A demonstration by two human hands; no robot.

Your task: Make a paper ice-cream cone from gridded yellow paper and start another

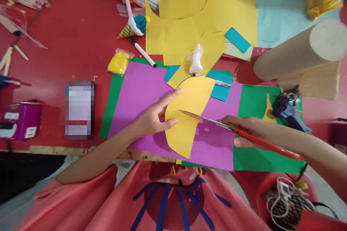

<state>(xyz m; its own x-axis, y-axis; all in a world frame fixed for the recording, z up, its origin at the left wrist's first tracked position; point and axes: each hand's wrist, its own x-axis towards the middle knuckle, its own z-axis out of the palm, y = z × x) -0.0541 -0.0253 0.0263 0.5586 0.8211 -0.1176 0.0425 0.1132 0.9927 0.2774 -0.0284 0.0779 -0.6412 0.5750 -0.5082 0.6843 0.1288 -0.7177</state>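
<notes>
My left hand [159, 115] pinches the left edge of a yellow paper piece [180, 133] with one curved side. In my right hand [246, 130] are scissors [265, 147] with red handles, their fingers closed round the grip. The scissor blades reach across the middle of the yellow piece from its right edge, pointing left. Beneath lies a purple sheet [143, 94] on top of a green sheet [260, 151]. Just beyond the yellow piece are a white lump [196, 61] in clear wrapping and blue paper pieces [221, 94].
Cut yellow sheets [187, 32] spread at the back. A large cardboard tube [295, 50] and a glue gun [290, 110] are on the right. A marker [143, 53], a yellow clay packet [119, 62], a paper ice-cream cone [132, 27] and a blurred phone-shaped object [80, 110] lie leftward.
</notes>
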